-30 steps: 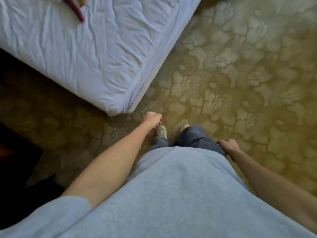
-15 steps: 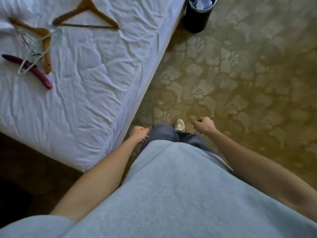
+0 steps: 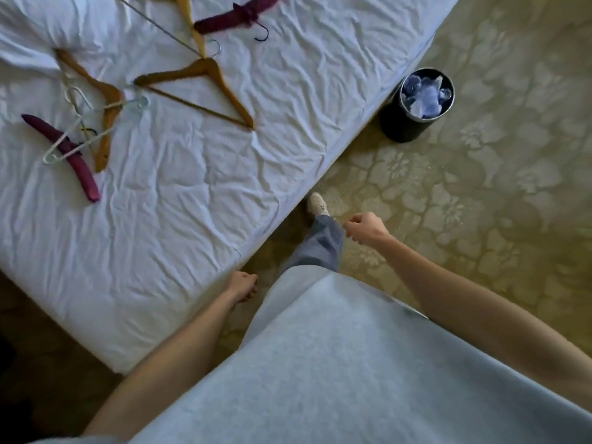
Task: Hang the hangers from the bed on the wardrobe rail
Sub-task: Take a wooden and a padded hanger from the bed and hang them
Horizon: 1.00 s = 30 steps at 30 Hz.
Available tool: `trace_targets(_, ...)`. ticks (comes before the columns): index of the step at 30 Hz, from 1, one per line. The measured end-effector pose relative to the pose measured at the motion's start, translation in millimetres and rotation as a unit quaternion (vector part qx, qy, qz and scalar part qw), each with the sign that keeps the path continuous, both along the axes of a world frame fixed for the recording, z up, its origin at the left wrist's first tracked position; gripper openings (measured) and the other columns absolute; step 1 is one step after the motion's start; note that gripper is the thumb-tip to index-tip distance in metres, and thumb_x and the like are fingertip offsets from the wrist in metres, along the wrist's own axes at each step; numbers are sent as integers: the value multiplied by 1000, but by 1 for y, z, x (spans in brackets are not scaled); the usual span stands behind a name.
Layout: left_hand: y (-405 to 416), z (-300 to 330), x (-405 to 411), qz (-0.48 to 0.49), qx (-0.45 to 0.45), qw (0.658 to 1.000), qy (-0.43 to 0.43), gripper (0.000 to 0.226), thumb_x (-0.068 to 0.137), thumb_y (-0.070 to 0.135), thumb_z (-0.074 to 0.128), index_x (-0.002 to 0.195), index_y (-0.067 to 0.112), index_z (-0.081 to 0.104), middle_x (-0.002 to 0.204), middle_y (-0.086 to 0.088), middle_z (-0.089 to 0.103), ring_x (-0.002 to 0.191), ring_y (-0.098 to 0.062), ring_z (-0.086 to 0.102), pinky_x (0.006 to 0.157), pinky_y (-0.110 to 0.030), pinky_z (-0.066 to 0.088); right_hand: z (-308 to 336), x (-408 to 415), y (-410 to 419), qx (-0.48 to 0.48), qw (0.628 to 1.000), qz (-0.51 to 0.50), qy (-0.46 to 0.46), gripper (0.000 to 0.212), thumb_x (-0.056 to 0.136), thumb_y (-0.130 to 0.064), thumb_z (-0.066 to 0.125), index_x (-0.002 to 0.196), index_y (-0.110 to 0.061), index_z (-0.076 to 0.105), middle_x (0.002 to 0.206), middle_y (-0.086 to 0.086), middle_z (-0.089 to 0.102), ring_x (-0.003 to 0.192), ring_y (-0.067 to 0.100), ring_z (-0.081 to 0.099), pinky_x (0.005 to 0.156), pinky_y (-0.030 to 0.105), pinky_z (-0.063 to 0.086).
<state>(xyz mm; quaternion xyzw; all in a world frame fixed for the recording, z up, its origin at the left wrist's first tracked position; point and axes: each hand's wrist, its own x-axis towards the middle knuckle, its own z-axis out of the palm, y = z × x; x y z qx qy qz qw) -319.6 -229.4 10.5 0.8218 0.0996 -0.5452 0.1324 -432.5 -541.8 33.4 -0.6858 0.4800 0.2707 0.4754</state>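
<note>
Several hangers lie on the white bed (image 3: pixel 198 219). A brown wooden hanger (image 3: pixel 224 91) with a crossbar sits in the middle. Left of it lie another wooden hanger (image 3: pixel 109 107), a white wire hanger (image 3: pixel 80 136) and a maroon padded hanger (image 3: pixel 80 165). A second maroon hanger (image 3: pixel 237 16) and a pale wooden one (image 3: pixel 192 30) lie at the top edge. My left hand (image 3: pixel 242 286) hangs by the bed's near side, fingers curled, holding nothing. My right hand (image 3: pixel 365 229) is a loose fist above the carpet, also holding nothing. The wardrobe rail is out of view.
A black round bin (image 3: pixel 400 123) with crumpled plastic in it stands on the patterned carpet (image 3: pixel 480 187) beside the bed's right edge. My leg and light shoe (image 3: pixel 317 203) step along the bed. A white pillow (image 3: pixel 48 24) lies at the bed's top left.
The view has swung up and along the bed, bringing more hangers and the whole bin into sight. I have stepped forward; my right hand has swung ahead and my left back.
</note>
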Motion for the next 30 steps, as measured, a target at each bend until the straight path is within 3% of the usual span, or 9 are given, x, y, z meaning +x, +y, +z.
trace_targets(3,-69,6,41,17,-8,1000,-3,28,95,18,54,74,7,69,63,-7,65,50,-18,56,46,-22,42,0,19,-58,-17,998,24,50,24,92,-21,60,90,-3,76,85,10,74,68,19,62,67,32,53)
trace_targets(6,-155,15,91,28,-40,999,-24,27,92,21,56,75,8,73,70,-9,73,53,-18,61,55,-24,49,-3,35,-123,-26,995,17,91,27,92,-23,60,89,-3,77,88,15,76,71,24,66,71,37,58)
trace_targets(10,-266,35,153,43,-111,992,-32,25,95,22,54,82,8,71,69,-6,69,54,-16,58,52,-24,46,-1,51,-201,-32,991,23,128,28,94,-23,59,89,-2,77,86,13,76,79,28,71,78,40,59)
trace_targets(16,-388,50,236,67,-167,982,-57,20,94,22,55,83,12,68,76,-3,69,59,-11,59,51,-20,44,-8,126,-296,-36,988,73,134,26,89,-19,60,74,-4,75,79,15,76,75,33,72,73,43,60)
trace_targets(22,-433,38,283,206,-99,972,-58,24,95,22,54,88,7,71,72,0,69,59,-12,59,53,-21,46,-19,258,-373,-40,979,178,89,27,86,-22,59,67,-4,66,73,12,69,72,32,62,69,38,51)
trace_targets(26,-437,17,316,287,-41,955,-68,23,91,21,53,82,10,71,75,-6,72,60,-17,63,53,-25,48,-31,374,-394,-23,968,249,25,19,94,-21,59,98,-11,74,95,9,74,91,27,68,76,33,51)
trace_targets(30,-409,-47,358,346,17,930,-121,26,71,32,50,64,13,67,75,-15,74,80,-39,73,72,-47,60,-48,490,-380,-49,945,320,-50,22,90,-24,59,100,-14,75,98,11,75,98,27,67,86,38,55)
